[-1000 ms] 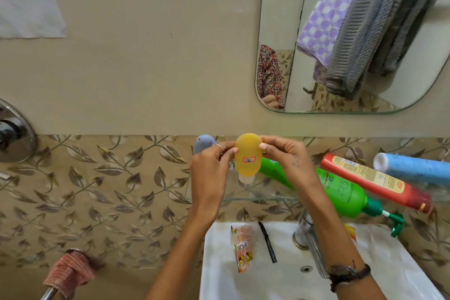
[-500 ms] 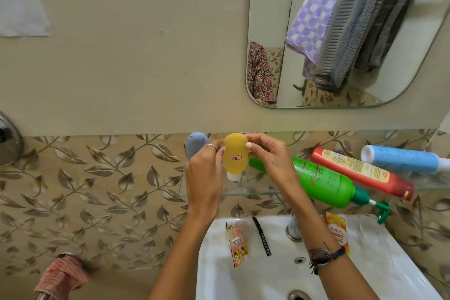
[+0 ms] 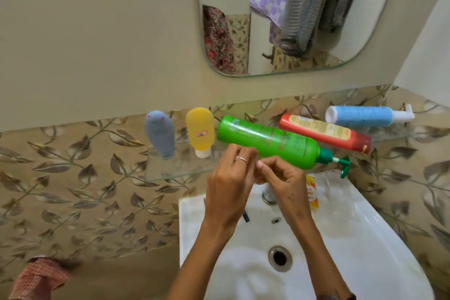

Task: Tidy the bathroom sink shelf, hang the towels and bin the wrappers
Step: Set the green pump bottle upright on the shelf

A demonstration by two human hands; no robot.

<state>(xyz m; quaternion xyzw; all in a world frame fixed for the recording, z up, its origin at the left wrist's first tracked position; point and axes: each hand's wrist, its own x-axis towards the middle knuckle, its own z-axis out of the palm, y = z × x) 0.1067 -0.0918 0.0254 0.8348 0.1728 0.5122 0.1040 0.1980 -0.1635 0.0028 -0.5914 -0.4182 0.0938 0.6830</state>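
Observation:
A yellow bottle [image 3: 200,130] stands cap-down on the glass shelf [image 3: 170,173], next to a grey-blue bottle [image 3: 159,136]. To their right a green pump bottle [image 3: 267,142], a red bottle [image 3: 323,133] and a blue bottle [image 3: 365,116] lie on their sides. My left hand [image 3: 229,178] and my right hand [image 3: 280,175] hover close together just below the green bottle, fingers loosely bent, holding nothing. An orange wrapper [image 3: 311,192] lies on the sink rim to the right of my right hand. A red checked towel [image 3: 39,277] hangs at the bottom left.
The white sink [image 3: 353,238] sits below the shelf, with its tap [image 3: 267,197] behind my hands and the drain [image 3: 280,257] in the basin. A black stick [image 3: 246,215] pokes out beside my left wrist. The mirror [image 3: 353,39] reflects hung towels.
Both hands have let go of the yellow bottle, which now stands on the shelf. They moved right and down, below the green bottle. The view shifted right.

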